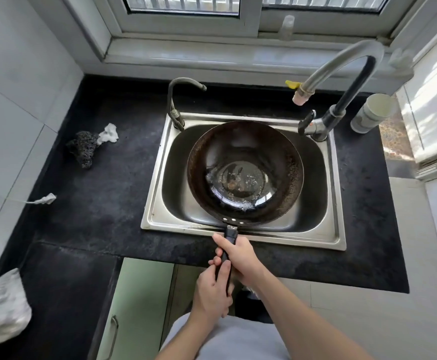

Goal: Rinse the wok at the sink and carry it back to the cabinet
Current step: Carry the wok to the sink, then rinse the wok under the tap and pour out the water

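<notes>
A dark round wok [246, 152] sits in the steel sink [157, 193], with a shallow pool of water and bits of residue in its bottom. Its black handle [230, 236] points toward me over the sink's front rim. My right hand [238, 255] grips the handle close to the wok. My left hand [212, 292] holds the handle's end just behind it. The tall curved faucet [342, 63] arches over the sink's back right; no water runs from its spout.
A second small tap [175, 100] stands at the sink's back left. A dark scouring pad [82, 149] and white scrap [109, 135] lie on the black counter [95, 203] at left. A grey cup [373, 113] stands at right. Green cabinet doors [139, 294] are below.
</notes>
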Demonstrator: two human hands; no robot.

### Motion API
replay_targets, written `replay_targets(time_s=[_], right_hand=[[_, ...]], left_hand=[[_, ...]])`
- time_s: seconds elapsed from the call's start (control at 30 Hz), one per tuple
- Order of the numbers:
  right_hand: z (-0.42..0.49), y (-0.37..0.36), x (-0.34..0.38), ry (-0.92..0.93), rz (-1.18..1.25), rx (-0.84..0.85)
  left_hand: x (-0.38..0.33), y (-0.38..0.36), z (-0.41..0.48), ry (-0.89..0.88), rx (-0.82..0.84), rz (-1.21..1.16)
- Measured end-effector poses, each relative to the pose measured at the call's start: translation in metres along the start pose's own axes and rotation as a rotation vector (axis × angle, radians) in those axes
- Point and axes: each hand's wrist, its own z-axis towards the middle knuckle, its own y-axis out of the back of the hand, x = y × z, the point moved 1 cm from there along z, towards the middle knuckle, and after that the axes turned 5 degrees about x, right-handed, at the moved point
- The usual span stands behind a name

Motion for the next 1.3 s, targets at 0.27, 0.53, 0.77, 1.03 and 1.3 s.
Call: replay_targets(time_s=[0.27, 0.53, 0.77, 1.03, 1.3], right_hand=[[-0.003, 0.009, 0.002, -0.127, -0.114, 0.014], [-0.007, 0.018, 0.009, -0.21, -0.296, 0.018], [-0.012, 0.036, 0.024, -0.183, -0.536, -0.017], [-0.021, 0.108, 0.124, 0.134, -1.067, -0.316], [-0.009, 0.132, 0.235, 0.543, -1.319, -0.606]], left_hand=[[0.01, 0.0, 0.002, -0.022, 0.033, -0.027], [0.022, 0.004, 0.008, -0.094, 0.029, 0.08], [0.02, 0.002, 0.009, -0.126, -0.006, 0.108], [0.008, -0.006, 0.014, -0.096, -0.03, 0.021], [0.006, -0.008, 0.014, -0.024, -0.027, -0.058]])
